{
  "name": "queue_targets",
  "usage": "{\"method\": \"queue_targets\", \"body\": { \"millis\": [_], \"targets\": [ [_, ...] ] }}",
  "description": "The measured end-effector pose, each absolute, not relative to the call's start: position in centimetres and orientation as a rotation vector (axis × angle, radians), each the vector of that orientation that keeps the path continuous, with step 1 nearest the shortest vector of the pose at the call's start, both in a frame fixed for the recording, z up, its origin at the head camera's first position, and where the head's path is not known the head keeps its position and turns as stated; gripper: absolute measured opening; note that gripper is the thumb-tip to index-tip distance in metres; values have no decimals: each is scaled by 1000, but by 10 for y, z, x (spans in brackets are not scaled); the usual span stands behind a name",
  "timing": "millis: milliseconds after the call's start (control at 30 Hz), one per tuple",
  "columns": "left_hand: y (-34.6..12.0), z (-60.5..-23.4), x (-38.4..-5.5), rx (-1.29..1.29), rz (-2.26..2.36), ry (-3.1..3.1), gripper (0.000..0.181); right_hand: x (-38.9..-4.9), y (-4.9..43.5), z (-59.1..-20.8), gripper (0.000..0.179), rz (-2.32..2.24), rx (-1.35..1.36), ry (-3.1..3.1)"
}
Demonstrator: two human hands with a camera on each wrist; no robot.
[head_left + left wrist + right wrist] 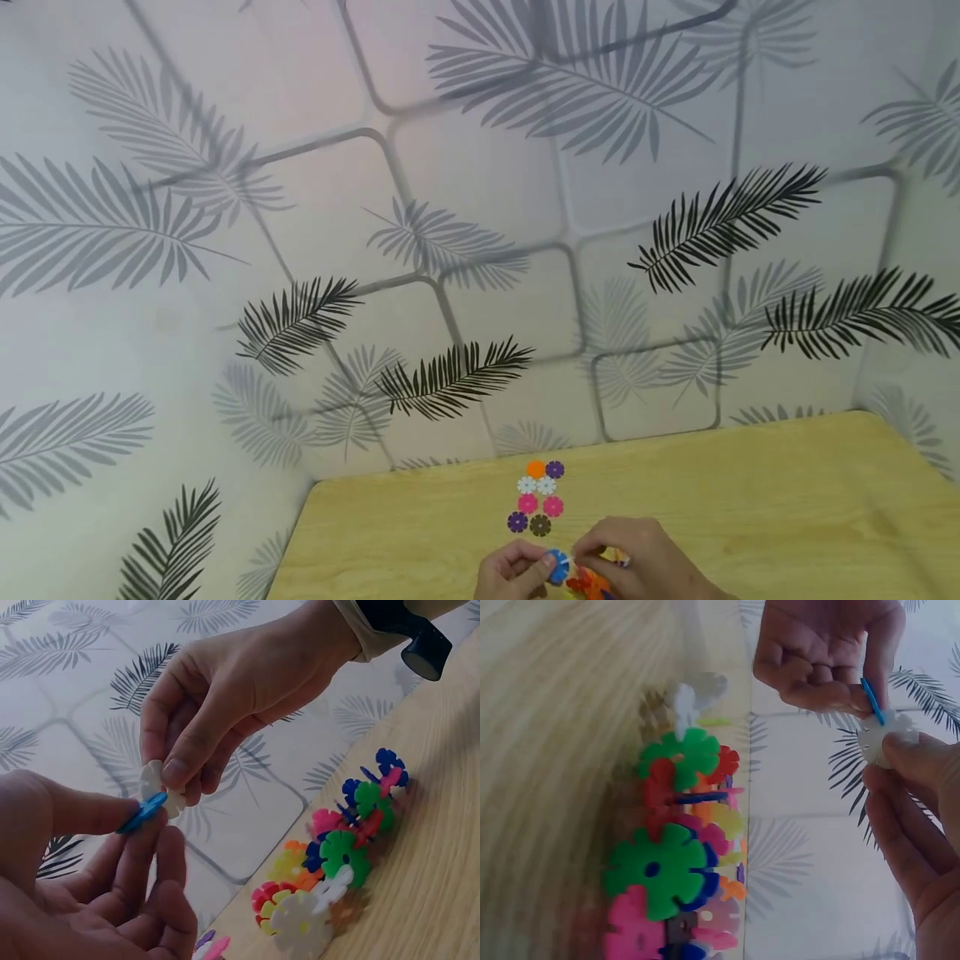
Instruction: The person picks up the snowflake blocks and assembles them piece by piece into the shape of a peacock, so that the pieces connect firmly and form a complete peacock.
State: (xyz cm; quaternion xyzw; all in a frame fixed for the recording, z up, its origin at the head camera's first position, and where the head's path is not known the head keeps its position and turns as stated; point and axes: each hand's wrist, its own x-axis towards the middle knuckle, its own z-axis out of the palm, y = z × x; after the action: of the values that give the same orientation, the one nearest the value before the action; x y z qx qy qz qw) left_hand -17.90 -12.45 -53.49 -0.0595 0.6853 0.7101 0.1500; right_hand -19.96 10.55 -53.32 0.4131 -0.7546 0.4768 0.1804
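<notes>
My left hand (513,573) pinches a blue notched snowflake disc (558,567) between thumb and fingers. A white snowflake disc (871,744) sits in the thumb-and-finger pinch of my right hand (641,552). The two discs meet at their edges, the blue one crossing the white one at an angle in both wrist views. Below the hands lies a cluster of joined or heaped discs; a green disc (656,870), a pink disc (634,926) and a white disc (301,926) show there. In the head view my right hand covers part of this cluster.
On the wooden table (750,483), beyond the hands, paired discs lie flat in short rows: orange (536,469), purple (554,469), white (527,485), pink (528,503) and brown (540,525) among them. A leaf-patterned wall (480,317) rises behind the table's far edge.
</notes>
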Motion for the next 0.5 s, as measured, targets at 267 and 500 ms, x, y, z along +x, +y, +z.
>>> {"method": "queue_targets", "body": {
  "millis": [267, 500],
  "targets": [
    [-132, -551, -189, -106, 1943, 2054, 8, -241, 84, -517, 22, 1326, 1002, -2645],
    [-126, -587, -196, 32, 2201, 2353, 12, -272, 59, -536, 12, 1181, 974, -3024]
  ]
}}
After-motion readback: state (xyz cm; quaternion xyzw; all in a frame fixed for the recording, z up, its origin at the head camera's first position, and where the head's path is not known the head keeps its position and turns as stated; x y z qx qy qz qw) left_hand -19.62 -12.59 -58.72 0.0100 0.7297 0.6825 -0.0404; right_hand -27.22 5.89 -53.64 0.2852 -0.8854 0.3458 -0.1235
